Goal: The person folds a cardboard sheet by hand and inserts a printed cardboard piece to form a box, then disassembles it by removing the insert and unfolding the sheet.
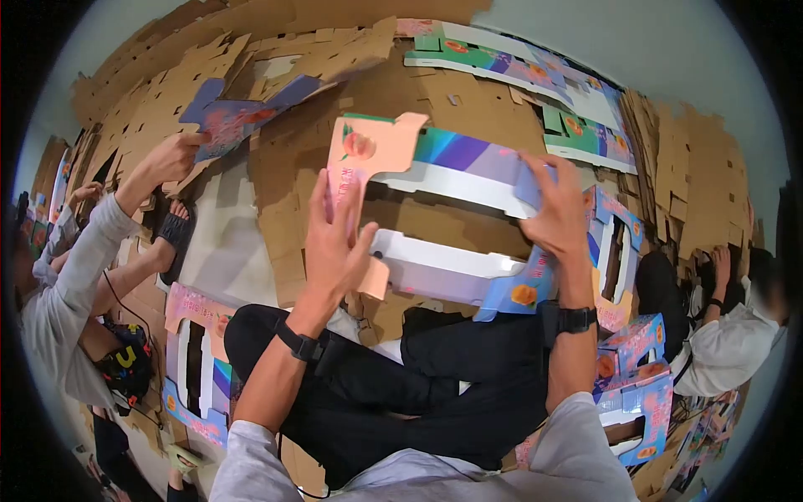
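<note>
A flat printed carton [464, 153] is held up over the lap, above a floor covered with cardboard sheets [477, 105]. Its pink end flap is clasped by the left hand [335, 243], fingers closed round the edge, while the blue end is gripped by the right hand [556, 209], fingers curled over the top. The carton is seen spread open, with no side raised yet, so the work on this piece is judged to be at its start (every fold appears left to do). Made-up boxes [640, 381] are seen by the right knee, and a stack of flat cartons [535, 79] lies further off. Another carton [230, 117] is held by a co-worker's hand [171, 159] at the left
</note>
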`<state>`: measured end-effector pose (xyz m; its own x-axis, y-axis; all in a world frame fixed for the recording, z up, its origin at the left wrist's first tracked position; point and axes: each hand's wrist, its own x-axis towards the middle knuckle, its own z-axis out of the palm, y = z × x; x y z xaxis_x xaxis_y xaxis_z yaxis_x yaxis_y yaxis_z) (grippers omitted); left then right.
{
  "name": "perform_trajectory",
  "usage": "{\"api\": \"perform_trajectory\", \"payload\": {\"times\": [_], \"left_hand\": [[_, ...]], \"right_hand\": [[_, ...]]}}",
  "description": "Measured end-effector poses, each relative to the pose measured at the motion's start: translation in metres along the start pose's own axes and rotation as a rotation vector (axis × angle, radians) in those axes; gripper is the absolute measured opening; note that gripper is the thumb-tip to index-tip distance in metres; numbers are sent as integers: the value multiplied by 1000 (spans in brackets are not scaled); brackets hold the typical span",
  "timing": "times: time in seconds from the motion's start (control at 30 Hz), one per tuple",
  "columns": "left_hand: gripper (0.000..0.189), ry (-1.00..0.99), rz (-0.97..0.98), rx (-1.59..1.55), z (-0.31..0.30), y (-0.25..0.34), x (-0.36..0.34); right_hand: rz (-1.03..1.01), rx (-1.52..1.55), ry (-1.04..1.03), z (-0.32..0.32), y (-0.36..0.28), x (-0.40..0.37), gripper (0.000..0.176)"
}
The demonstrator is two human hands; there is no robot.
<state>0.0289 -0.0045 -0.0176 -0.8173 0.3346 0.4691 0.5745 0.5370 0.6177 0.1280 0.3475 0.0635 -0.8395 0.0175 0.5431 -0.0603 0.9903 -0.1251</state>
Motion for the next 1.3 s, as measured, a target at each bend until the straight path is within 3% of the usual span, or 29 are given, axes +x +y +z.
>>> {"api": "perform_trajectory", "payload": {"times": [0.13, 0.17, 0.3, 0.37, 0.5, 0.7, 0.8, 0.87, 0.97, 1.07, 1.2, 1.3], "left_hand": [[67, 129, 362, -43, -15, 30, -1], [56, 221, 458, -28, -17, 39, 0], [41, 407, 637, 89, -21, 81, -6], [43, 430, 699, 184, -24, 91, 6], [52, 436, 597, 208, -40, 119, 21], [62, 328, 322, -100, -46, 115, 41], [69, 305, -68, -596, -27, 70, 44], [80, -2, -217, -320, -13, 2, 38], [87, -340, -190, 371, 20, -65, 2], [88, -422, -335, 672, 42, -47, -12], [80, -271, -161, 520, 59, -54, -4], [69, -161, -69, 618, 71, -57, 11]], "right_hand": [[-60, -88, 272, -46, 23, -4, 86], [-77, -83, 353, -54, 31, -8, 85], [-56, -121, 612, -72, 45, -25, 81], [-27, -130, 688, -74, 46, -27, 83], [79, -167, 759, -66, 50, -24, 88], [300, 17, 508, -52, 36, -19, 91], [378, -20, 454, -46, 40, -21, 92], [421, -11, 467, -43, 45, -19, 91], [489, 20, 492, -40, 55, -23, 88], [549, 12, 470, -38, 53, -26, 85], [564, 5, 473, -36, 52, -22, 86], [563, -9, 442, -31, 56, -22, 87]]}}
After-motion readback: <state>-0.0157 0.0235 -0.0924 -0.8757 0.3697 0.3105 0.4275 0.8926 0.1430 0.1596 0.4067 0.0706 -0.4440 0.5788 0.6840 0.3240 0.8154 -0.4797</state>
